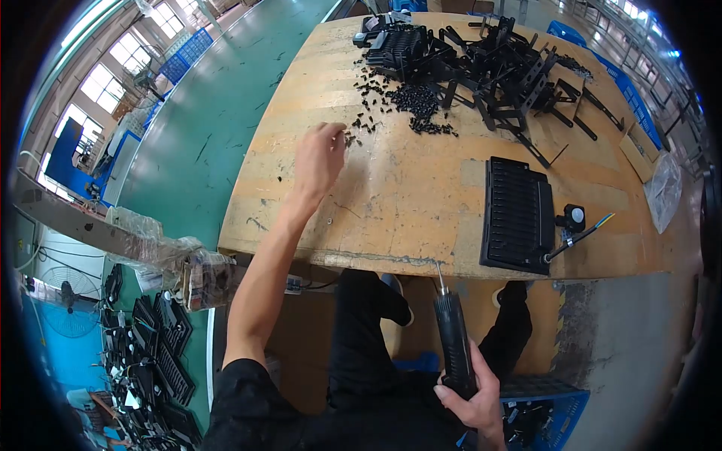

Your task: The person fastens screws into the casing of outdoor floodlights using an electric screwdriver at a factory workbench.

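My left hand [319, 159] reaches over the table, fingertips curled together beside scattered small black screws [358, 125]. Whatever is between those fingers, if anything, is hidden. A larger heap of the same small black parts [421, 101] lies just beyond. Down by my lap, my right hand [475, 398] is wrapped round a black electric screwdriver [454, 334], whose thin bit points up at the table's front edge. On the right of the table lies a black finned floodlight housing [517, 214] with a round sensor [574, 218] and a cable [579, 238] at its side.
Black metal brackets [519, 75] are piled at the back of the wooden table [406, 203], near more finned housings [396, 46]. A plastic bag [663, 192] hangs at the right edge. Below stands a blue crate [565, 421]; many housings [162, 338] lie at lower left.
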Demonstrator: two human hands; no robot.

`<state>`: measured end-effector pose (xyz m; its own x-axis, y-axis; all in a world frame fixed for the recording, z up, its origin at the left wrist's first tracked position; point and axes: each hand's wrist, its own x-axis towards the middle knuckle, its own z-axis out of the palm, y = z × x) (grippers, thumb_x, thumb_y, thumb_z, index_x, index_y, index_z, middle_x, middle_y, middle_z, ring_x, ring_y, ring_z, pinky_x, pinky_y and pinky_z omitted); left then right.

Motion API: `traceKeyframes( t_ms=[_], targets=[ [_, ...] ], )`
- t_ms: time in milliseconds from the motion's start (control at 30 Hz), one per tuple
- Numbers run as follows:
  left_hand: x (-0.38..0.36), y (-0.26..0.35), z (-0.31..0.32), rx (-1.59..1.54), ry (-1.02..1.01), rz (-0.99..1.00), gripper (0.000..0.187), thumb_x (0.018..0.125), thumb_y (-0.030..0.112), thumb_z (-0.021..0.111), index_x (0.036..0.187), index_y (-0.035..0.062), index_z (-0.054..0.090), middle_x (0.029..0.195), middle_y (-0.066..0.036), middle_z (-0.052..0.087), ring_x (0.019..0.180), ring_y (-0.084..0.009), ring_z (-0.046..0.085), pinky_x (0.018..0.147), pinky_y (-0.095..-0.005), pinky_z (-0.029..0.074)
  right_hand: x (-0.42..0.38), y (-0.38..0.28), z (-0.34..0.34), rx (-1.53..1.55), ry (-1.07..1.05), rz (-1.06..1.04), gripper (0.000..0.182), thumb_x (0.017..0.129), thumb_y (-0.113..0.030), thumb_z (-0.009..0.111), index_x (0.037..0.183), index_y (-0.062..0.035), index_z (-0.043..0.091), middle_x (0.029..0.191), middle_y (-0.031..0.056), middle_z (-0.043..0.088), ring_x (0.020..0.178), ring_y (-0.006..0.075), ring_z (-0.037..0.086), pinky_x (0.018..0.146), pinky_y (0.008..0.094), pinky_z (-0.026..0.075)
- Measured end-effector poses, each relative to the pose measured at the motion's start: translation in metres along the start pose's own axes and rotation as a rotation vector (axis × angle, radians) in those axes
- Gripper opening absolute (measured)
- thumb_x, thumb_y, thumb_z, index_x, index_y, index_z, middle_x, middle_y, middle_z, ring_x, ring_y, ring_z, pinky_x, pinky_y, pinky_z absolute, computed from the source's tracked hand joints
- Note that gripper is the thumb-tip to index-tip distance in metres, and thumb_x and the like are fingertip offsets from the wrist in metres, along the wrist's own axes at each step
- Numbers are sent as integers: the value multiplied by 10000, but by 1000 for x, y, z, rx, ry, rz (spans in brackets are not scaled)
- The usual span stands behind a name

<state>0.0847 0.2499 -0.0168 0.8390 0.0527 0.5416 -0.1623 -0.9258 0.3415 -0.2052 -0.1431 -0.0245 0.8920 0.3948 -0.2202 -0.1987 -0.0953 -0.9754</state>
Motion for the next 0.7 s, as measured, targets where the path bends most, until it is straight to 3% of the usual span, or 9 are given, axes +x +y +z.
traceKeyframes(
  t_ms=[33,67,133,233,300,400,433,500,700],
  targets=[
    [-7,2,-9,-114,65,-25,232,981,55,641,1180,-25,729,904,-152,726,791,-253,698,755,-408,554,8,-10,3,57,11,30,965,866,-81,812,1656,34,270,1102,96,686,936,130,659,861,271,531],
    [-19,7,-19,-112,62,-32,232,981,55,641,1180,-25,729,904,-152,726,791,-253,698,755,-408,554,14,-16,7,114,20,61,961,878,-137,836,1649,32,289,1135,129,714,985,168,695,910,304,545],
    [-46,19,-39,-371,-39,-154,246,1037,95,642,1238,-35,698,913,-76,731,796,-145,680,748,-299,546,29,-14,15,17,96,68,941,876,-130,834,1642,31,310,1141,135,714,965,173,694,897,305,549],
    [-83,41,-54,-583,-169,-365,222,1073,109,620,1221,-38,692,886,-41,697,816,-97,651,737,-275,535,37,-13,19,-153,172,27,913,870,-119,833,1628,30,348,1145,144,714,944,178,695,886,309,554],
    [-102,51,-60,-731,-257,-394,207,1076,113,629,1193,-41,701,890,-38,700,811,-93,656,728,-268,539,34,-15,18,-224,156,-7,903,866,-116,835,1622,29,363,1144,148,713,942,178,696,888,312,554],
    [-117,75,-67,-1007,-444,-469,191,1069,121,656,1134,-45,724,880,-41,709,781,-91,672,697,-256,550,28,-34,14,-107,39,125,912,854,-102,840,1623,25,368,1171,175,727,954,195,716,914,320,560],
    [-119,81,-70,-1132,-546,-529,187,1060,124,674,1105,-46,738,866,-47,716,756,-92,684,677,-250,557,26,-42,16,-122,2,120,927,827,-82,826,1619,49,361,1099,143,723,930,168,701,892,303,548],
    [-119,86,-74,-1210,-600,-563,180,1050,119,686,1078,-47,748,851,-57,724,727,-103,695,658,-253,566,23,-42,17,-191,-58,83,949,792,-81,822,1609,73,363,990,131,725,890,157,709,857,287,545],
    [-122,72,-88,-1322,-731,-612,170,1031,97,707,1037,-64,759,841,-106,754,682,-148,729,602,-260,578,17,-34,17,-102,-57,49,956,771,-61,835,1611,39,388,1021,147,744,899,172,729,864,302,562]
  ],
)
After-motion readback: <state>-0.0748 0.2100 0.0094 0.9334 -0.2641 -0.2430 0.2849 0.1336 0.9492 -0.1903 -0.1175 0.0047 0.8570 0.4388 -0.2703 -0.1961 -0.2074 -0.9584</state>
